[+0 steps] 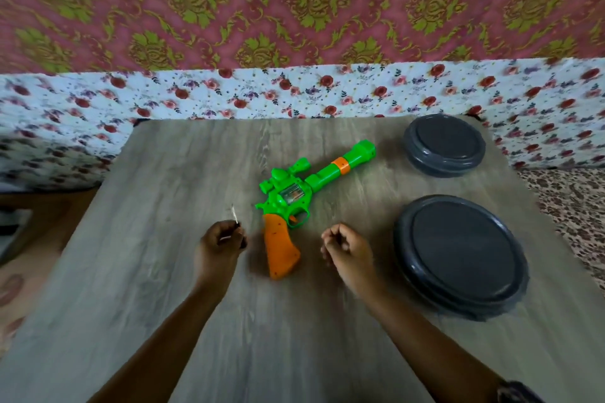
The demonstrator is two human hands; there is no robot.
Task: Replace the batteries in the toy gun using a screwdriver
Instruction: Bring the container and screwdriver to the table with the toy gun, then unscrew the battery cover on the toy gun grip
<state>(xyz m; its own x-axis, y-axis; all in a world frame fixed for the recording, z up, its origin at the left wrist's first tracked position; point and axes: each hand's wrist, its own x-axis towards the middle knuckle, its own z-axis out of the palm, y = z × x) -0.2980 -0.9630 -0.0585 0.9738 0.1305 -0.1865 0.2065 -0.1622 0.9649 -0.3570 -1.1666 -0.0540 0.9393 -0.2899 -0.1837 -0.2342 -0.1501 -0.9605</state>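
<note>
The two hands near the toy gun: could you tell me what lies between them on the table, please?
In the head view, the toy gun's orange grip lies between the left hand and the right hand, touching neither; bare wooden table shows on both sides.

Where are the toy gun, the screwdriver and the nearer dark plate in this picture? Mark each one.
toy gun [288, 196], head view, on the green body above the trigger.
screwdriver [234, 213], head view, on the thin shaft above the left hand.
nearer dark plate [458, 257], head view, on its flat centre.
</note>
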